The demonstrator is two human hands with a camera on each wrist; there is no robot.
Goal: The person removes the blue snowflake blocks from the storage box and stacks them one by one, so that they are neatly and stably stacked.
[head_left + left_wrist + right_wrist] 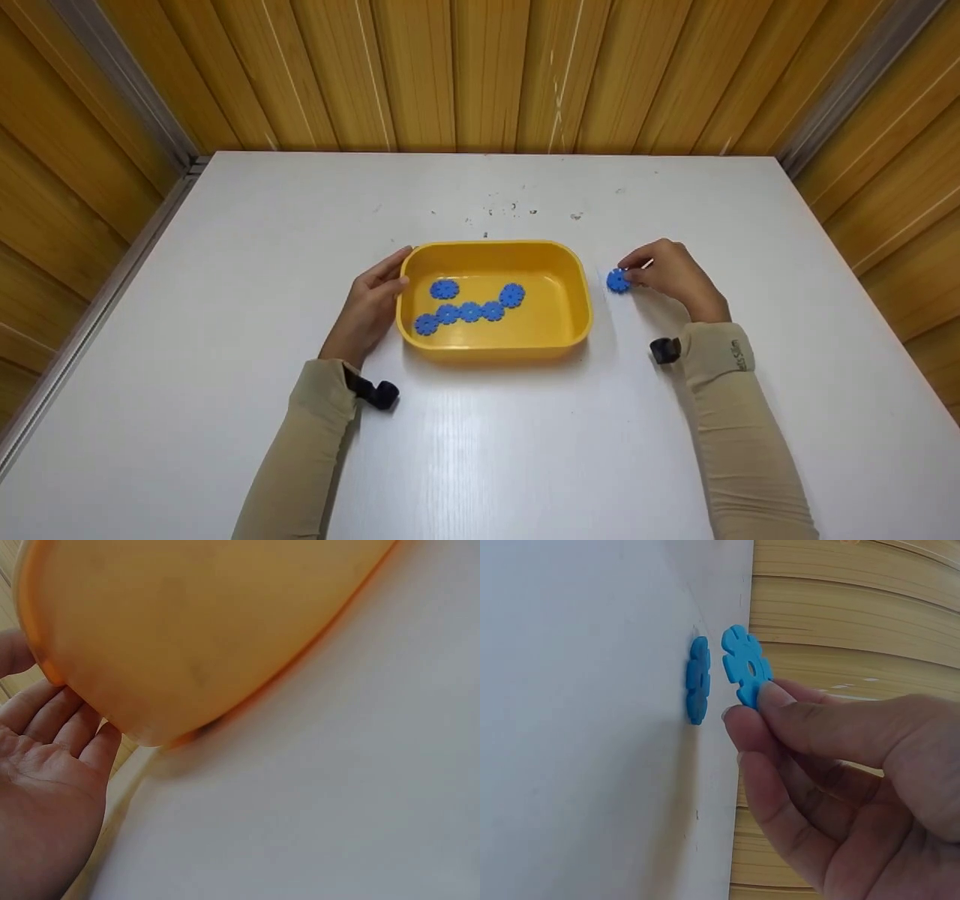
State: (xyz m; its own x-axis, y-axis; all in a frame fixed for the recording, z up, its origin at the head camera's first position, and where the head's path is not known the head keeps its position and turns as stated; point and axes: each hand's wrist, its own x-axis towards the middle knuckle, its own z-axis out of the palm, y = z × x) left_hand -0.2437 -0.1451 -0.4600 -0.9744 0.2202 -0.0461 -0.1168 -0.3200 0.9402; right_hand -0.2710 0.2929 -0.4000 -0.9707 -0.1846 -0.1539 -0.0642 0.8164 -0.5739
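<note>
Looks like you're a good way in, I'd say: I count six discs [470, 307] in the tub [553, 304], four in a crooked row along the near side, one up by the row's right end and one off behind it. They're packed close, so another could be tucked under. Outside the tub I see two more: the held disc [739, 654] and a loose disc [695, 682] on the table [487, 450]. So those two are what's left, far as I can see.

Your right hand [677, 279] has the held disc pinched by its edge between thumb and finger, most of it poking out past the tips on the tub side. It's off the tub's right end, outside the rim. The loose disc sits just past your fingertips; the wrist view shows a gap between the two, but from above they blend together. Your left hand [366, 307] grips the tub's left end, thumb at the rim, fingers against the outside.
</note>
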